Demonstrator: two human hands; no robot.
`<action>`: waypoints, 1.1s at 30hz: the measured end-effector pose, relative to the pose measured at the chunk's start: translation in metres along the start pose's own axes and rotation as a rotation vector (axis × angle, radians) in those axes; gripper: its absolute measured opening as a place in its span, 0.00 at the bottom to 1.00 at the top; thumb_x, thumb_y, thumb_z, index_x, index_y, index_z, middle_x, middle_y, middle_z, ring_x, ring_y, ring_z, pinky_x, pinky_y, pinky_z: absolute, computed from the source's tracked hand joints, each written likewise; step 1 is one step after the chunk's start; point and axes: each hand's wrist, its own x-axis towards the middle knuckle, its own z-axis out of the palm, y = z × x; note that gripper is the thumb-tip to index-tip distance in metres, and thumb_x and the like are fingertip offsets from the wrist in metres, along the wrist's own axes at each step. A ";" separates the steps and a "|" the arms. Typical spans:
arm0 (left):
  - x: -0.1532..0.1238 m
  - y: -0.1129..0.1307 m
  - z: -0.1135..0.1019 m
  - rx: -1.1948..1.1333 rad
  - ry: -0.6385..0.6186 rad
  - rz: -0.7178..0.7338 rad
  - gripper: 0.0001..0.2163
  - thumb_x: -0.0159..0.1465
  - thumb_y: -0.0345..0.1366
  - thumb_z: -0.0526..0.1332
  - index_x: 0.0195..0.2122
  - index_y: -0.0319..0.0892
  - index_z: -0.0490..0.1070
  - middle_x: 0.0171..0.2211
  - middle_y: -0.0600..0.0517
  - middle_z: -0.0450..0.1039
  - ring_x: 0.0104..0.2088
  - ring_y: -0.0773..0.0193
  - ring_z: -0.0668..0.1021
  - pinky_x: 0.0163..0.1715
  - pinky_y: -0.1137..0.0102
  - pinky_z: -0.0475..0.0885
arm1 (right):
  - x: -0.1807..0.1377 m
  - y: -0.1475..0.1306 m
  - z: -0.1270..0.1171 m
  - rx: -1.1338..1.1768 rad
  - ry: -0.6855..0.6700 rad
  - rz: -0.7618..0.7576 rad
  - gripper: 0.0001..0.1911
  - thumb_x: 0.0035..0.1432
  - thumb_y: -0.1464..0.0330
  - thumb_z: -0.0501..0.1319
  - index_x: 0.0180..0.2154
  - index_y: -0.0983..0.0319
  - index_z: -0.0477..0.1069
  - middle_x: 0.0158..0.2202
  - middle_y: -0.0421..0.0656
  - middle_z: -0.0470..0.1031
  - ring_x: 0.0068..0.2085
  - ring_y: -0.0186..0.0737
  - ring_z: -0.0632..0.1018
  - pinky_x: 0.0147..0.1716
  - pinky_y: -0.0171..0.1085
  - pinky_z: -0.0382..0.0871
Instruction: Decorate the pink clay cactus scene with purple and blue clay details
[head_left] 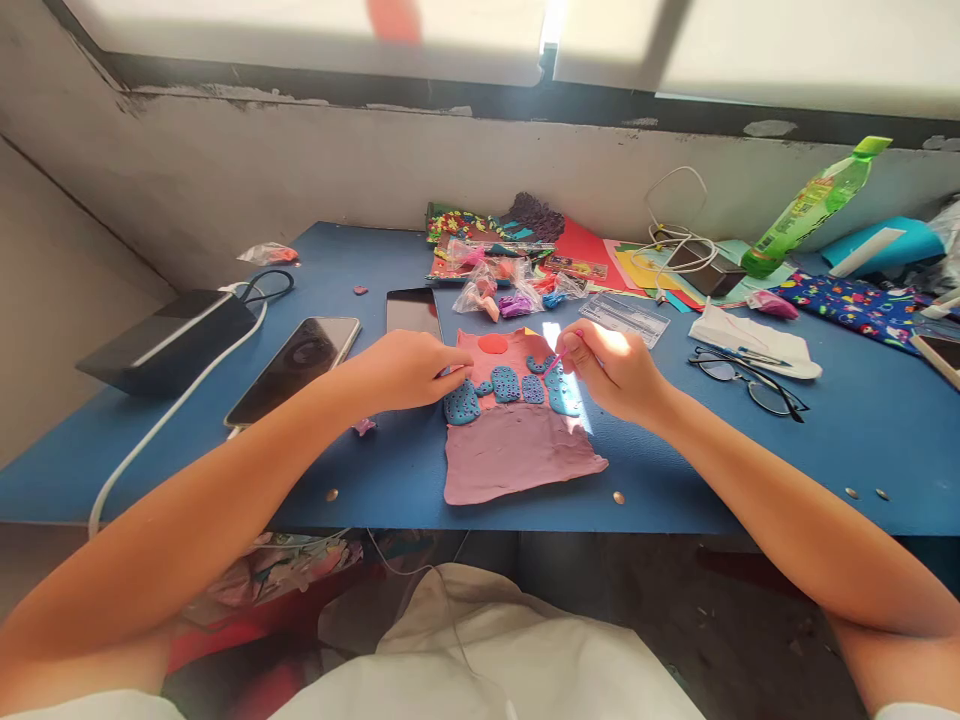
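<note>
A flat pink clay sheet (pixel 514 450) lies on the blue table (pixel 825 440) in front of me. On it sit several blue dotted clay pieces (pixel 506 385) and a red clay disc (pixel 493 343). My left hand (pixel 409 368) rests at the sheet's left edge, fingers curled and pressed against the clay. My right hand (pixel 611 368) pinches a thin pink tool (pixel 559 357), its tip touching a blue piece near the sheet's upper right.
Two phones (pixel 296 365) (pixel 412 310) lie to the left, beside a black box (pixel 169 340) with a white cable. Clay bags (pixel 499 290), coloured paper (pixel 592 250), glasses (pixel 750 380), a green bottle (pixel 814 205) and a patterned cloth (pixel 862 300) crowd the back right.
</note>
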 end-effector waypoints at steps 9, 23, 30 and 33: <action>0.000 0.000 -0.001 -0.006 -0.005 0.002 0.20 0.66 0.44 0.43 0.48 0.51 0.72 0.31 0.52 0.77 0.32 0.62 0.76 0.25 0.73 0.58 | 0.000 0.001 -0.001 0.010 -0.011 -0.015 0.17 0.70 0.65 0.42 0.29 0.59 0.59 0.21 0.37 0.67 0.21 0.29 0.67 0.22 0.30 0.60; -0.005 0.008 -0.001 -0.089 -0.044 0.008 0.29 0.62 0.60 0.45 0.46 0.44 0.73 0.28 0.49 0.75 0.29 0.58 0.75 0.24 0.70 0.57 | 0.000 -0.002 -0.001 -0.008 -0.008 -0.048 0.17 0.70 0.66 0.43 0.29 0.60 0.60 0.20 0.37 0.67 0.20 0.28 0.67 0.21 0.29 0.60; -0.006 0.012 -0.002 -0.052 -0.071 0.005 0.30 0.63 0.60 0.43 0.49 0.45 0.72 0.28 0.48 0.74 0.29 0.57 0.75 0.24 0.69 0.57 | -0.002 -0.005 -0.001 -0.035 -0.026 -0.051 0.16 0.70 0.65 0.42 0.31 0.60 0.60 0.20 0.37 0.67 0.20 0.28 0.67 0.21 0.28 0.61; -0.005 0.010 0.001 -0.053 -0.064 0.005 0.31 0.63 0.61 0.43 0.50 0.45 0.72 0.29 0.47 0.74 0.30 0.56 0.75 0.25 0.69 0.57 | -0.002 -0.006 -0.001 -0.019 -0.016 -0.070 0.14 0.69 0.67 0.43 0.31 0.60 0.60 0.20 0.37 0.66 0.21 0.29 0.68 0.21 0.28 0.61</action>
